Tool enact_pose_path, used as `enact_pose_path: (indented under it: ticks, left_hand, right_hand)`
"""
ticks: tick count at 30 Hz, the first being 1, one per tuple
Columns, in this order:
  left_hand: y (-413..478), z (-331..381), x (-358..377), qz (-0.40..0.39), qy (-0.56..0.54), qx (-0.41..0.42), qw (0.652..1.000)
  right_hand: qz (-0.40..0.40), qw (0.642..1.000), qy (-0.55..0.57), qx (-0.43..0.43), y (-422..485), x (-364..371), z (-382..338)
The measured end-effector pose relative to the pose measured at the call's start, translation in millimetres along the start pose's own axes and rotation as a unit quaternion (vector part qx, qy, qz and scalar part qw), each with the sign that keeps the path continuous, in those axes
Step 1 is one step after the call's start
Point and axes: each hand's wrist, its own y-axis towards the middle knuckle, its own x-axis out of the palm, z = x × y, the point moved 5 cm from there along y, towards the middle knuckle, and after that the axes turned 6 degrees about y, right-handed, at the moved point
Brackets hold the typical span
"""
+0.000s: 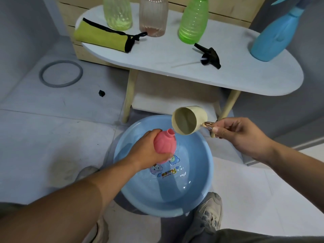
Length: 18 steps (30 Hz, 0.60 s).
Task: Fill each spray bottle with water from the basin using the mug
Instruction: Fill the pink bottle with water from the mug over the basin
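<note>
a round blue plastic basin [157,199] sits on a pale grey tiled floor [52,128], with shallow water in it. cartoon animals and a line of coloured lettering are printed on its bottom; the words appear upside down and are too blurred to read.

the left hand [145,151] is wrapped around a pink plastic spray bottle [166,142] with its spray top off, held tilted over the basin. the right hand [240,132] pinches the looped handle of a cream mug [192,116], tipped so its rim is just above the bottle's threaded neck. a thin trickle of water shows between them.

behind the basin stands a low white oval table [175,55] on light wooden legs. on it, left to right: a folded yellow-green cloth [103,36] with black trim, a pale green ribbed bottle [117,13], a clear pinkish bottle [153,16], a bright green bottle [193,23], a loose black spray head [210,56] with its thin tube, and a blue bottle [275,35].

a grey ring [60,85] lies on the floor at left. a beige shoe [208,213] touches the basin's near edge.
</note>
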Motion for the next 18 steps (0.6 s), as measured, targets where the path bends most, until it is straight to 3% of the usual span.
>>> enact_pose_path:
  ticks: [18]
  left_hand:
    - [1.0, -5.6, 5.8, -0.013, 0.028, -0.009, 0.999]
  right_hand:
    - [0.023, 0.996, -0.083, -0.024, -1.3, -3.2, -10.0]
